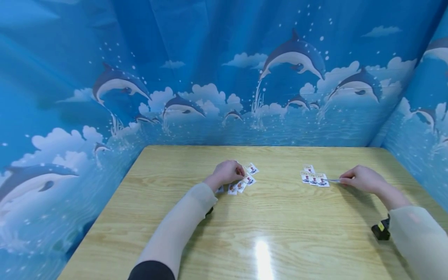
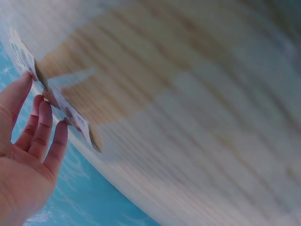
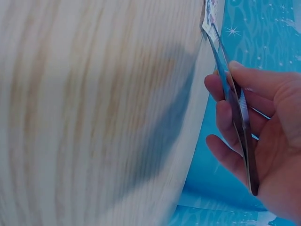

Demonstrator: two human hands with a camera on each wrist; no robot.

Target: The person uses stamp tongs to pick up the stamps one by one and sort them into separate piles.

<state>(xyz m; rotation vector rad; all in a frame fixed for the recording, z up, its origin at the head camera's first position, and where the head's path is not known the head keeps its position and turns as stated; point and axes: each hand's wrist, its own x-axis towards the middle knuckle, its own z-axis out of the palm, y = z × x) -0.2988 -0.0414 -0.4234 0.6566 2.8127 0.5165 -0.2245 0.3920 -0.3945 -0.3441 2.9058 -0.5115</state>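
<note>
My right hand [image 1: 362,179] holds metal tweezers [image 3: 237,113] between thumb and fingers. Their tips reach the edge of a small white picture card [image 1: 322,179], the rightmost of an overlapping row, with another card [image 1: 309,168] just above the row. On the left, my left hand [image 1: 228,172] is over a loose group of similar cards and hides some of them. In the left wrist view its slightly bent fingers [image 2: 40,127] and thumb touch the card edges. Around it lie a card [image 1: 251,168] at the upper right and a card [image 1: 232,189] below.
Both groups lie on a wood-grain table [image 1: 280,225], apart from each other. A blue dolphin-print curtain [image 1: 210,70] hangs behind the table and along its sides. Light reflects off the near part of the tabletop.
</note>
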